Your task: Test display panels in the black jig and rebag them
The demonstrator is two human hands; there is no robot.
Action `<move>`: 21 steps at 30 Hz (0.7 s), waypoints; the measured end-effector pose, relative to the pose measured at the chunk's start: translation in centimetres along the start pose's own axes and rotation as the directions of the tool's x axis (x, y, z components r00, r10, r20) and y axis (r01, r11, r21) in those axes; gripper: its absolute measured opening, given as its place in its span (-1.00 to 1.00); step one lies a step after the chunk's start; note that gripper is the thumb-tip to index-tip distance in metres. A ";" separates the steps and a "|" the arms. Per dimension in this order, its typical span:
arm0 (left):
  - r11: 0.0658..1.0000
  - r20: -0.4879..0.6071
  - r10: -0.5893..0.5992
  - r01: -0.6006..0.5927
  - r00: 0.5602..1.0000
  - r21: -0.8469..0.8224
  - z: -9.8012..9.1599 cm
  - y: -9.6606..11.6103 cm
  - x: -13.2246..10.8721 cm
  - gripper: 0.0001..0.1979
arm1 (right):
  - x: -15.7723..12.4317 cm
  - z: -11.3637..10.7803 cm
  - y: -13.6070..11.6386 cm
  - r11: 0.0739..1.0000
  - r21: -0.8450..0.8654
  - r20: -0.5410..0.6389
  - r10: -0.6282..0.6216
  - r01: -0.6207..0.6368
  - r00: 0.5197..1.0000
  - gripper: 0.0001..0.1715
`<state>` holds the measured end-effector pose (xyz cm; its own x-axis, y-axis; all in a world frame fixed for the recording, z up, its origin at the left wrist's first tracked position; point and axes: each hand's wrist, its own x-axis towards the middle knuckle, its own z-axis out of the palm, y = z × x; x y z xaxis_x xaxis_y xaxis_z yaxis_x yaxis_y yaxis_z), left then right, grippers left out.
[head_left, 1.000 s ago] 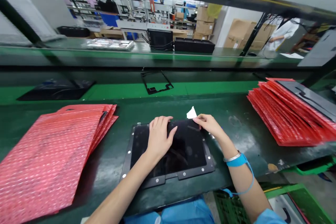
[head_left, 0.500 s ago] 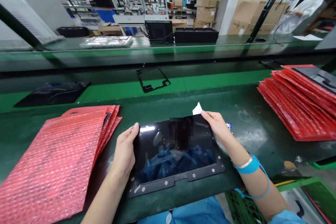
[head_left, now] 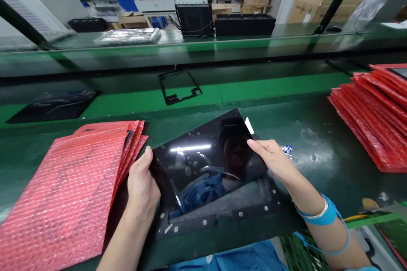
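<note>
A glossy black display panel (head_left: 193, 169) is tilted between both hands and reflects a lamp and blue clothing. My left hand (head_left: 143, 184) grips its left edge with the thumb on top. My right hand (head_left: 275, 161) pinches its right edge, and a white tab (head_left: 249, 125) sticks out just beyond. Under the panel, a dark frame (head_left: 225, 216) with several round silver spots shows along the near and right sides. The panel sits skewed over the frame, raised off it at least on the right. Fingers beneath the panel are hidden.
Red bubble-wrap bags (head_left: 73, 190) lie at the left, and another red stack (head_left: 365, 123) at the right. Behind are a thin black frame (head_left: 163, 89) and a dark flat sheet (head_left: 54, 106). Small blue-and-white bits (head_left: 288, 150) lie beyond my right hand.
The panel has turned and lifted away from the dark frame, exposing the frame's inside along the near right. My left hand has shifted slightly left, and the view has tipped down.
</note>
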<state>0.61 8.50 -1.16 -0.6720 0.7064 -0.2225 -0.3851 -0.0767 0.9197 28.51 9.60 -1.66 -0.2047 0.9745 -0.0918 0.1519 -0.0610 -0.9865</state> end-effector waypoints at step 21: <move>0.937 0.446 -0.214 0.054 0.869 0.345 -0.6 0.6 1.7 -0.48 | 2.4 -1.2 0.2 0.908 0.416 -0.041 -0.028 0.042 0.999 -0.31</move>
<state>-1.17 9.26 -1.18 -0.2192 0.9441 -0.2462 -0.1787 0.2092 0.9614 29.18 12.14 -1.90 -0.1690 0.9838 -0.0590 -0.2730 -0.1042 -0.9564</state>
